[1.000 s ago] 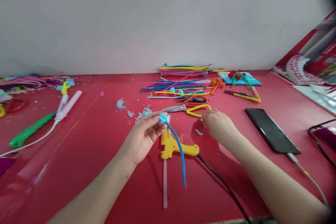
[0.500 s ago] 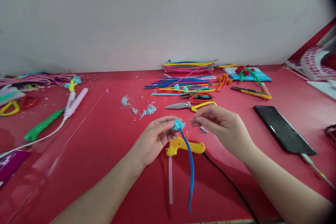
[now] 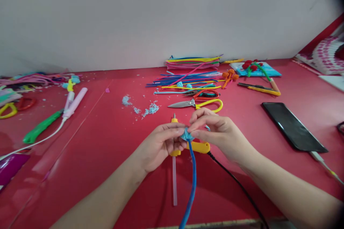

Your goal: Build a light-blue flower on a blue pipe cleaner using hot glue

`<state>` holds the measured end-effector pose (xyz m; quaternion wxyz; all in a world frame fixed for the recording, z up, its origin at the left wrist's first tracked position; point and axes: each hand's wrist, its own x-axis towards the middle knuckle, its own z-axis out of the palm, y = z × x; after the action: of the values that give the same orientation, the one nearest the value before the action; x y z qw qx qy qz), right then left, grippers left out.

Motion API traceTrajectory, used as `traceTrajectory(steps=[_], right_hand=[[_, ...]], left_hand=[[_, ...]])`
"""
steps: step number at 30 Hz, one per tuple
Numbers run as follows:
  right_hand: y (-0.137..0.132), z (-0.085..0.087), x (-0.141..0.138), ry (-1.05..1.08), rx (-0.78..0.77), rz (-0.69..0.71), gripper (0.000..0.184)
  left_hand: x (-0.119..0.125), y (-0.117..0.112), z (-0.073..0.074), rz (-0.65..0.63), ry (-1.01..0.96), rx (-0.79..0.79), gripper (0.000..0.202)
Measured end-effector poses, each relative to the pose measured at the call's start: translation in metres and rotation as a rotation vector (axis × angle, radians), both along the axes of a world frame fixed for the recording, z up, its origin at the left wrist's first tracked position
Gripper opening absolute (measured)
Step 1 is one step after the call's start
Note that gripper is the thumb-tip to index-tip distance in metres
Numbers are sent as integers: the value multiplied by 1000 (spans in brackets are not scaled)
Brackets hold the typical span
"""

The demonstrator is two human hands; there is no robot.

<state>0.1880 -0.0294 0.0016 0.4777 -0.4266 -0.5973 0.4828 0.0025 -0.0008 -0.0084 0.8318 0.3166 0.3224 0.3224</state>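
Observation:
A light-blue pipe-cleaner flower [image 3: 186, 136] on a blue pipe-cleaner stem [image 3: 194, 175] is up in front of me. My left hand [image 3: 163, 143] grips the flower head from its left side, thumb on top. From the right, my right hand [image 3: 217, 132] pinches at the head's edge with thumb and forefinger. Any small piece between those fingertips is hidden. The stem curves down towards the table's front edge. Under my hands lies a yellow hot glue gun [image 3: 199, 147], partly covered, with a clear glue stick [image 3: 174, 186] sticking out towards me.
Beyond my hands are yellow-handled scissors [image 3: 185, 104], red-handled pliers [image 3: 205, 94] and bundled pipe cleaners [image 3: 192, 63]. Light-blue fluff scraps [image 3: 151, 109] lie left of them. A phone [image 3: 294, 125] sits at right, a pink heated tool [image 3: 76, 103] at left. The glue gun's black cord [image 3: 239, 184] runs right.
My right hand has moved left, and its fingertips now touch the flower head. The flower has shifted slightly right and down, and its stem has swung towards me. The view has tilted a little.

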Motion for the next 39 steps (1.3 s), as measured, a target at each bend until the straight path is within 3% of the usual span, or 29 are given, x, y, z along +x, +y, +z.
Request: traceTrajectory(steps=[7,14,23,26,31,34,36,39], right_hand=[[-5,5,1,-296,290,-87,8],[-6,3,0,-425,552,-129,9],[-6,3,0,-482,663,-158,9],[-9,6,2,-367,604,-231,17],[-14,11,1,-243,414,-250,6],[-16,14,-2,-212,322,-208,2],[-17,15,-3,-202,295,-203,3],[-17,17,-4,-217,281,-215,3]], left_hand=[[2,0,4,42,42,-23,18],[2,-1,2,37,7,-21,16],[1,0,3,12,11,17,12],[-2,-2,7,68,58,203,11],[-7,-13,18,421,303,884,19],[-6,-19,15,482,432,1228,29],[-5,-21,11,466,477,1342,34],[-4,-23,7,435,566,1338,36]])
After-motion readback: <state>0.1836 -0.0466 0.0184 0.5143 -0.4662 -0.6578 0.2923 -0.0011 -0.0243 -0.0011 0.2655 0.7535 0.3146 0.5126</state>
